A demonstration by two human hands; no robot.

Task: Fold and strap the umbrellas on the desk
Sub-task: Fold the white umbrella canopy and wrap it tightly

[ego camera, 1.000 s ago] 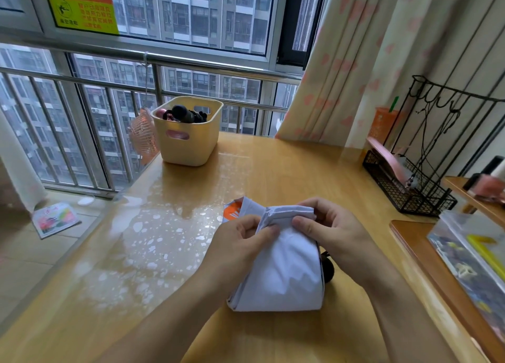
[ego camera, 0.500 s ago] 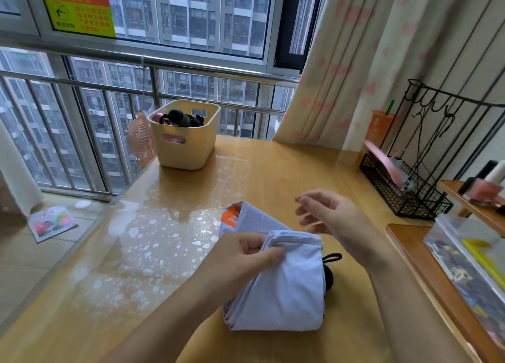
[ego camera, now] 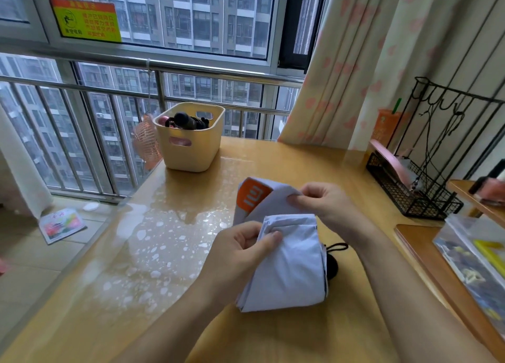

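Umbrella (ego camera: 289,264), white, collapsed: lies on the desk (ego camera: 164,253) near the front edge, somewhat right of middle. Its black handle (ego camera: 332,267) and wrist loop (ego camera: 337,247) poke out on its right side.

Head view, the only one:
- Left hand (ego camera: 240,256) grips the bundled canopy at its far end, thumb pressing the folds down.
- Right hand (ego camera: 325,206) pinches a loose flap (ego camera: 254,195) with an orange logo, lifted off the bundle toward the far edge.
- Step in hand, by my judgement: wrapping the last pleats round the shaft. Strapping not yet done; closure strap not discernible.
- Next move likely calls for drawing the flap taut over the bundle while the left hand holds the roll tight, then finding the strap.
- Basket (ego camera: 191,146) stands toward the far left corner; wire rack (ego camera: 415,195) at the right edge.
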